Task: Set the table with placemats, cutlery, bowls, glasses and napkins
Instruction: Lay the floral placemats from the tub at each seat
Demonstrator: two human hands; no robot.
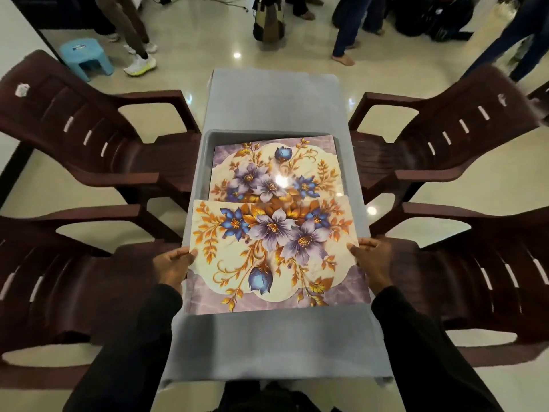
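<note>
Hands on the job: our left hand (173,264) and right hand (371,260) each grip a side edge of a floral placemat (273,254), fingers closed on the rim. The two hands are well apart w/ the mat spanning the gap between them. Dark sleeves (127,337) run back toward us on both sides, forearms angled inward, wrists about level.

The mat sits over the near half of the table (273,343), which wears a grey cloth. Its far edge overlaps the near rim of a grey tub (207,162) at table centre. We can't tell whether the mat lies flat on the cloth or is held just clear of it.

Inside the tub lies a second mat (273,168) w/ the same purple, blue and orange flower print, ceiling light glaring off its middle.

Four dark-brown plastic chairs (74,123) flank the table, two per side, seats turned in toward it. Beyond, on the glossy floor: a blue stool (86,56) at far left, a bag (269,22) past the table's far end, and legs (347,31) of several people standing by.
</note>
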